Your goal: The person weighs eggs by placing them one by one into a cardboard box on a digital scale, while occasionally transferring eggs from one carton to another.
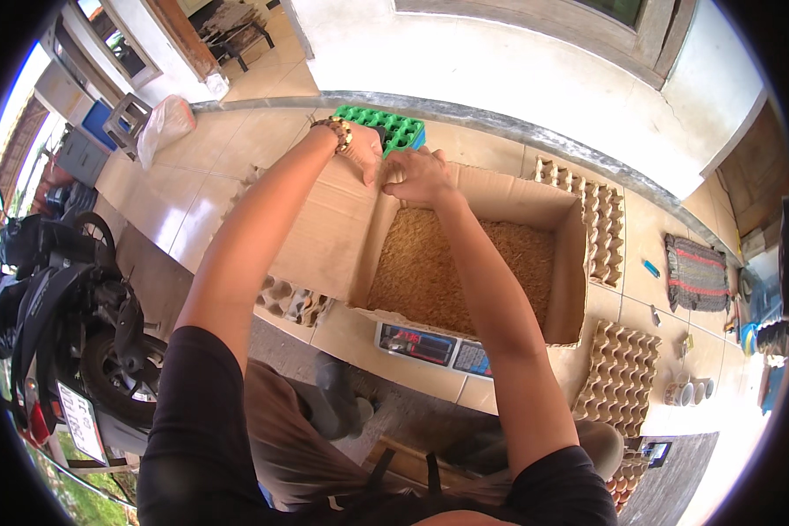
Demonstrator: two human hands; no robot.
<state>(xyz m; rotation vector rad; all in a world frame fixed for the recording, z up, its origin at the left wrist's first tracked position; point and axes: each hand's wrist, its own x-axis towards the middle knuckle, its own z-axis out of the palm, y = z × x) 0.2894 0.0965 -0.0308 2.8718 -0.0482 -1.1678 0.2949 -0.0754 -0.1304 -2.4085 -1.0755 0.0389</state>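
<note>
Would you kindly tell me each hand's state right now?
Left hand: at the flap of the brown cardboard box, grip unclear.
Right hand: at that box's far-left corner, grip unclear.

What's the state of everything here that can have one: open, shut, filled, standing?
Cardboard box: open.
Left flap: folded outward.
Brown shavings: loose, spread inside the box.
Left hand: at the flap's far end.
Right hand: fingers bent, at the box's far-left corner.
Scale: partly hidden by the box.
Motorbike: riderless.
Stool: upright.
</note>
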